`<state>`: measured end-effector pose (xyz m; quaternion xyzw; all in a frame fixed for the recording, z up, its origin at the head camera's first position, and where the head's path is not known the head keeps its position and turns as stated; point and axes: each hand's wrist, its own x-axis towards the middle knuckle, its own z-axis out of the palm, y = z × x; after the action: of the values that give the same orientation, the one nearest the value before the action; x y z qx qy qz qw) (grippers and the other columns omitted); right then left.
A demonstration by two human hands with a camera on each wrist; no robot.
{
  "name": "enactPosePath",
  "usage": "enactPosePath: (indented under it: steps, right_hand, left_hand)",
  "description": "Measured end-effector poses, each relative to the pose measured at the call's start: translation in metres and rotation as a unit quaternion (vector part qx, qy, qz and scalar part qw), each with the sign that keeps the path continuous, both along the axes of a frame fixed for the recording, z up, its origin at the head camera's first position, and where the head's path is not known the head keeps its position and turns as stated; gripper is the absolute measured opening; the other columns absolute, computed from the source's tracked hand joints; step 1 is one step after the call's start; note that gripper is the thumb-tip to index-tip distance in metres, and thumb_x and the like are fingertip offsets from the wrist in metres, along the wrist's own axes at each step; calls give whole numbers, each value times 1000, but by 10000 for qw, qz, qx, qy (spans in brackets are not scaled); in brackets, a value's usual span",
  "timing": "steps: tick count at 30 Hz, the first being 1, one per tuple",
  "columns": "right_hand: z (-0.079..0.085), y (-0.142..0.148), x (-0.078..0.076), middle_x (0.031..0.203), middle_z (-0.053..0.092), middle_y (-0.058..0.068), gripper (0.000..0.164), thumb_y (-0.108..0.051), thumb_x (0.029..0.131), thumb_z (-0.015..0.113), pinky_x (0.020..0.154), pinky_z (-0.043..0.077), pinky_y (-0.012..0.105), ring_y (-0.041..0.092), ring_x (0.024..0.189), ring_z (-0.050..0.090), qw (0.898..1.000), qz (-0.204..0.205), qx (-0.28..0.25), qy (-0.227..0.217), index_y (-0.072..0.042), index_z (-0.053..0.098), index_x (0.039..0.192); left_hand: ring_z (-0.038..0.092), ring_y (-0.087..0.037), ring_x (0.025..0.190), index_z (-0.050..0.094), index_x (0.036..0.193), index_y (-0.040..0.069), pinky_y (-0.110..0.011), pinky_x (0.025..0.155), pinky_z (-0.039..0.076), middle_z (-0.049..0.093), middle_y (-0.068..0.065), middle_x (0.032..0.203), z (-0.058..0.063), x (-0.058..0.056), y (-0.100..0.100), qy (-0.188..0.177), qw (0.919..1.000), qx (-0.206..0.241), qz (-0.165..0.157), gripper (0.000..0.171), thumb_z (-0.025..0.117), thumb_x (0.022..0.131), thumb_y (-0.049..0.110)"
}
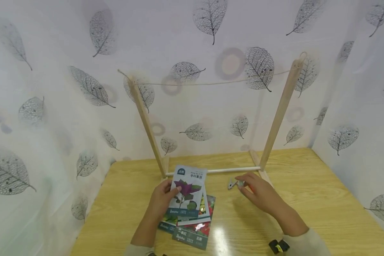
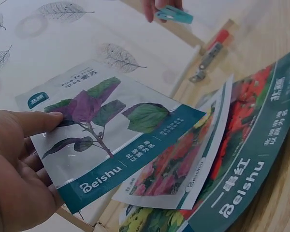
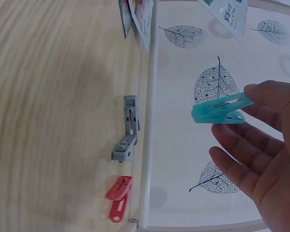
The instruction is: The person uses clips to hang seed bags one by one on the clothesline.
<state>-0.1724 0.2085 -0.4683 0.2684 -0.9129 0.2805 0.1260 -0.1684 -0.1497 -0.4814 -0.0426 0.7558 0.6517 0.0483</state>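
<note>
My left hand [image 1: 161, 197] grips a seed packet [image 1: 188, 183] by its left edge, thumb on the front. The packet shows purple and green leaves over a teal band and is raised above other seed packets [image 1: 192, 235] on the table. In the left wrist view, one of these has pink flowers [image 2: 169, 169] and another red flowers [image 2: 246, 116]. My right hand [image 1: 259, 192] pinches a teal clothespin [image 3: 220, 111] between thumb and fingers, held up above the tabletop. Below it lie a grey clothespin [image 3: 130, 125] and a red clothespin [image 3: 119, 198].
A wooden frame stands at the back of the table [image 1: 307, 199], with a left post [image 1: 147, 128] and a right post [image 1: 280, 113]. A string [image 1: 211, 84] spans their tops; a white rod [image 1: 233, 170] joins them low down. Leaf-patterned sheeting [image 1: 195, 46] surrounds the table.
</note>
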Motion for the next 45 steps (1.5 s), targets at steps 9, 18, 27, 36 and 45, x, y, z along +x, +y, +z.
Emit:
enactPosePath:
  steps: [9,18,27,36,45]
  right_hand:
    - [14,-2,-5,118,70,2,42,-17,93,73,77,58,37,20,96,70,9996,-64,24,287,-11,62,133]
    - [21,-8,-9,119,70,3,44,-13,90,76,86,57,43,20,106,66,9966,44,-30,817,-7,63,131]
    - [34,-14,-15,115,70,5,40,-12,87,78,84,59,41,22,104,68,9918,234,-64,1252,-5,65,124]
    - [43,-15,-15,115,70,6,40,-9,86,78,84,59,40,21,102,68,9913,297,-259,1255,-4,65,124]
    - [51,-17,-16,115,68,5,43,-6,84,79,83,60,39,23,102,69,9888,392,-442,1371,-5,64,125]
  left_hand:
    - [74,-20,87,64,126,6,-34,76,61,73,-14,114,6,-3,0,250,9979,598,93,36,70,95,24]
    - [71,-19,97,62,130,12,-32,82,59,70,-9,121,14,-6,-3,226,9968,717,265,40,70,95,31]
    - [70,-20,101,58,133,17,-35,85,58,68,-7,123,28,-8,-5,136,9920,1143,526,43,69,96,35]
    - [70,-17,98,60,129,15,-32,83,57,71,-3,119,42,-14,-2,250,9914,1019,784,38,68,96,33]
    - [70,-18,98,59,131,18,-32,84,58,71,-3,119,50,-15,-6,412,9911,1052,699,37,66,97,33]
